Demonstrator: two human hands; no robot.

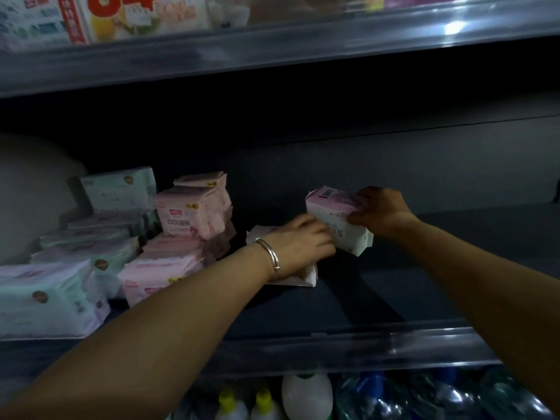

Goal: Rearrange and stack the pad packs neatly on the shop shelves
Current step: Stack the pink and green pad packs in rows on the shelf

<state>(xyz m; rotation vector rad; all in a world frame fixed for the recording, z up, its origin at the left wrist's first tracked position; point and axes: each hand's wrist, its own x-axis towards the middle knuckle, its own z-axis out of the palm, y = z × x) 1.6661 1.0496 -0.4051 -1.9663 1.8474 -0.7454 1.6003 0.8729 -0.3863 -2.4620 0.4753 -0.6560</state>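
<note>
Both my hands reach into the dark middle shelf (394, 298). My right hand (378, 210) grips a pink and white pad pack (336, 219) from its right end, held tilted above the shelf. My left hand (303, 241), with a silver bangle on the wrist, touches the same pack's left lower side and lies over another white pack (306, 275) flat on the shelf. To the left stands a pile of pink pad packs (188, 219), some upright, some flat (160, 274).
Pale green and white packs (51, 295) are stacked at the shelf's left end. The shelf above (272, 53) holds boxed goods. Below the front rail (363, 344) stand bottles (306, 395), some with yellow caps. The shelf's right half is bare.
</note>
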